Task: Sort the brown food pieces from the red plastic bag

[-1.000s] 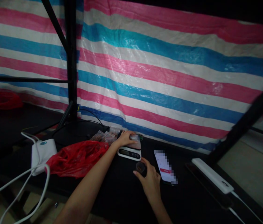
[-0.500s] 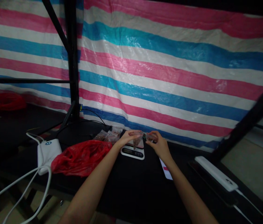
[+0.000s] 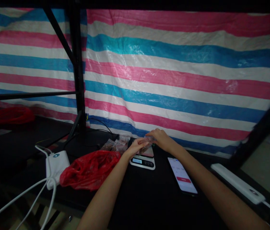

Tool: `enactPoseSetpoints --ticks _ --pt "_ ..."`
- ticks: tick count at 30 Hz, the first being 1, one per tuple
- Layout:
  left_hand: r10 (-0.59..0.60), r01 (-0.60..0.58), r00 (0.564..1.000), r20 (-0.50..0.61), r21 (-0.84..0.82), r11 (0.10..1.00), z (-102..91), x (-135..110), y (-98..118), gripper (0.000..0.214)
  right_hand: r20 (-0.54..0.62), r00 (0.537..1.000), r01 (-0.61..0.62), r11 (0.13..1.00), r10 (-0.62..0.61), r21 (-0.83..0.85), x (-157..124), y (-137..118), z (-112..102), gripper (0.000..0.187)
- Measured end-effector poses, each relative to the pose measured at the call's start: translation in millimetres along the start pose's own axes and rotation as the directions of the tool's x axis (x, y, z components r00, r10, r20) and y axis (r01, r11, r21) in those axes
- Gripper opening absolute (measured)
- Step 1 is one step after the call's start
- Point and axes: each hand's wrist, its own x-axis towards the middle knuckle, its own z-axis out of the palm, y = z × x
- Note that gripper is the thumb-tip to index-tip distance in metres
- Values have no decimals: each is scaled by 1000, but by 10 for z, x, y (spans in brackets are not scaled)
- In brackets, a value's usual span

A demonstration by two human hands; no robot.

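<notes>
Over a white kitchen scale (image 3: 142, 163) with a lit display, a small clear plastic bag (image 3: 144, 148) of brown bits hangs tilted. My left hand (image 3: 136, 146) pinches it from the left side. At the bag's upper right end, the fingers of my right hand (image 3: 161, 139) are closed on the plastic; their tips are partly hidden. The bag and hands cover part of the weighing plate. Several similar filled clear bags (image 3: 117, 145) lie just behind and left of my left hand.
A crumpled red plastic bag (image 3: 90, 171) lies left of my forearm, beside a white power bank (image 3: 57, 164) with cables. A phone (image 3: 182, 176) with a lit screen sits under my right forearm. A white bar-shaped device (image 3: 237, 183) lies farther right. Striped sheeting (image 3: 173, 76) hangs behind.
My right hand, earlier apart from my left with a clear piece of plastic, has come left to the bag. The scale's display now glows. The view has shifted, showing more of the phone.
</notes>
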Motion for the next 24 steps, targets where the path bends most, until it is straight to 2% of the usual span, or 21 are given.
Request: enactPoseSetpoints --ticks 5,8,10,12,13,14,15,16,17,18,19,20,22,24 --pt "27 -27 1000 -6 41 999 -18 36 -23 44 37 990 143 950 -138 -278 89 -135 -123 21" --pt "56 -51 998 -38 104 993 -41 57 12 47 3 988 151 938 -157 -313 82 -136 -136 19" --pt "77 -69 996 -48 156 985 -85 64 49 51 -107 990 68 979 -89 -191 36 -88 -61 20" --pt "107 -89 993 -55 265 960 -152 60 68 54 -218 970 -78 985 110 152 -38 -33 89 28" --pt "133 -103 989 -65 345 933 -190 55 62 53 -228 941 -149 910 251 388 -82 -12 180 33" --pt "167 -114 982 -83 441 890 -227 51 41 51 -192 900 -196 757 391 623 -128 1 271 37" --pt "209 -120 972 -106 542 832 -260 50 6 50 -123 858 -205 552 499 808 -173 6 351 41" --pt "248 -118 961 -120 636 763 -286 53 -42 49 -56 823 -170 339 565 925 -214 5 409 44" --pt "274 -108 954 -118 718 687 -303 61 -99 50 -12 807 -102 158 591 982 -249 -2 438 45" --pt "282 -95 954 -103 786 610 -306 72 -157 53 -1 796 -17 23 605 1000 -279 -12 433 45" --pt "270 -83 960 -78 840 537 -295 83 -210 57 -16 787 70 -65 616 995 -303 -24 397 42" --pt "249 -76 967 -50 878 473 -267 88 -250 63 -51 774 155 -111 631 982 -324 -36 334 40" --pt "200 -71 980 -6 923 378 -162 61 -264 71 -151 721 304 -114 677 946 -361 -60 187 36" --pt "188 -67 982 6 946 317 -26 -30 -165 70 -217 679 377 -79 702 923 -399 -96 115 36"
